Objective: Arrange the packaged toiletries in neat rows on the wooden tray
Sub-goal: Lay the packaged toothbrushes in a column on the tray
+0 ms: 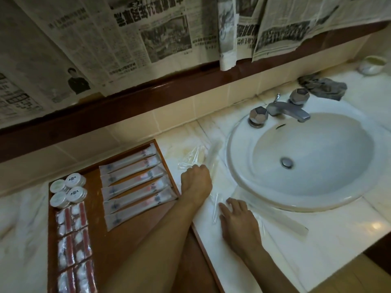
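A wooden tray [118, 246] lies on the marble counter, left of the sink. It holds a row of long toothbrush packets [135, 187], several round white-lidded jars [67, 191] and two columns of cotton-swab packets [74, 246]. My left hand [196, 180] reaches across the tray's right edge, its fingers curled round clear plastic packets [190, 159] on the counter. Below it, my right hand [234, 214] rests flat with spread fingers on a thin clear packet [215, 208]. A long white packet [285, 220] lies to the right of that hand.
The white sink [232, 166] with its chrome faucet [289, 111] fills the right side. A grey cloth [323, 86] and a white dish [372, 64] sit behind it. Newspaper sheets [127, 39] hang over the wall above the tiles.
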